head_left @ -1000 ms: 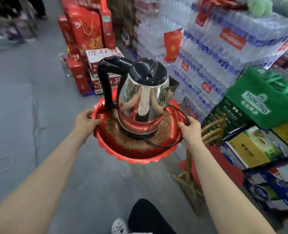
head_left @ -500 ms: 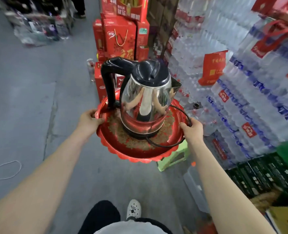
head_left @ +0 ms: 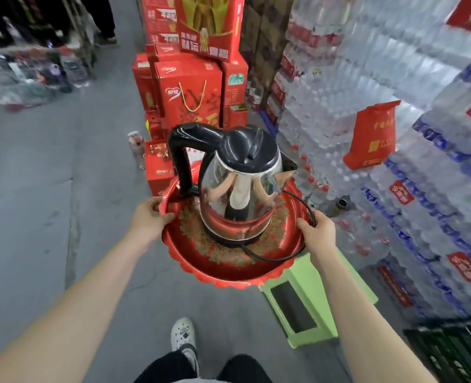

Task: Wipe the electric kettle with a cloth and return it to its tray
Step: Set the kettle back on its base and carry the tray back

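Note:
A shiny steel electric kettle point(head_left: 239, 194) with a black lid and black handle stands upright on a round red tray point(head_left: 228, 269) with a scalloped rim. Its black cord point(head_left: 306, 211) loops along the tray's right side. I carry the tray in the air in front of me. My left hand point(head_left: 148, 217) grips the tray's left rim. My right hand point(head_left: 317, 230) grips the right rim, over the cord. No cloth is in view.
A green plastic stool point(head_left: 309, 297) stands on the grey floor just below and right of the tray. Stacked packs of bottled water point(head_left: 394, 161) wall off the right side. Red gift boxes point(head_left: 190, 92) are piled straight ahead. Open floor lies to the left.
I have walked and turned left with the tray: the green and yellow boxes have left the view, the red gift boxes now lie ahead, and the green stool is under the tray's right edge.

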Demonstrator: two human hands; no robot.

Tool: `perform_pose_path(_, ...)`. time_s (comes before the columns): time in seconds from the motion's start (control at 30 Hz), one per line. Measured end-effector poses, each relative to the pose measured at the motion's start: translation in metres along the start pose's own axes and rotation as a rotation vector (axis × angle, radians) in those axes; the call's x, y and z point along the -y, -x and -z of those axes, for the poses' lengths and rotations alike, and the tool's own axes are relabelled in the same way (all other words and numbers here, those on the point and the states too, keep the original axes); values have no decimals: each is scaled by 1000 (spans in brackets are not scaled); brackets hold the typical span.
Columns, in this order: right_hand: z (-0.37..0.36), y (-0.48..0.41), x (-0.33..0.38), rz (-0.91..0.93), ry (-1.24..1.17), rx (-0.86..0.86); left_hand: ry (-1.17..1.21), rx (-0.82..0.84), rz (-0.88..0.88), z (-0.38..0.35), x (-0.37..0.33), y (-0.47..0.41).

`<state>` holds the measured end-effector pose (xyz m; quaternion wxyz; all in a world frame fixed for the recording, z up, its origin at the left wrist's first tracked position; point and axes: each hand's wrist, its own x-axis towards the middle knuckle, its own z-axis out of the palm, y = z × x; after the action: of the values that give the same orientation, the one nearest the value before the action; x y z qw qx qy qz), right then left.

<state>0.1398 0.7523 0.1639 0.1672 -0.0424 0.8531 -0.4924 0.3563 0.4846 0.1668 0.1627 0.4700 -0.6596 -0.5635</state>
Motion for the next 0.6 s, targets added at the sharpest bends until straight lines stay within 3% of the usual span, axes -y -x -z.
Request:
perform_pose_path(0.33,-109,-172,43,-89,76,-73,-120,94,5,-28,-40,-234)
perform_pose_path(0.6,-194,-321,41,-147,184,-19,-146,94,158,-80,-6,-392)
